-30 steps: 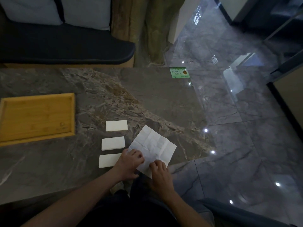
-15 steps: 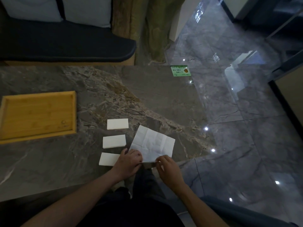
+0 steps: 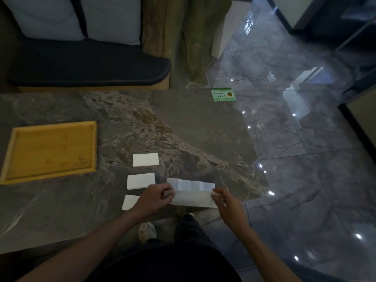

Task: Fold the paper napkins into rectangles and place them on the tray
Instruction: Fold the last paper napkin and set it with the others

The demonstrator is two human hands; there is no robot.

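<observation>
White napkin (image 3: 192, 193), half-folded: I pinch its ends w/ left hand (image 3: 155, 198) & right hand (image 3: 226, 202); should align edges before creasing, then tray (image 3: 8, 171).

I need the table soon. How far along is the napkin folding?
Three folded napkins lie on the table. A fourth napkin is mid-fold, pinched by the left hand and right hand. The tray holds none yet, so placing remains.
</observation>
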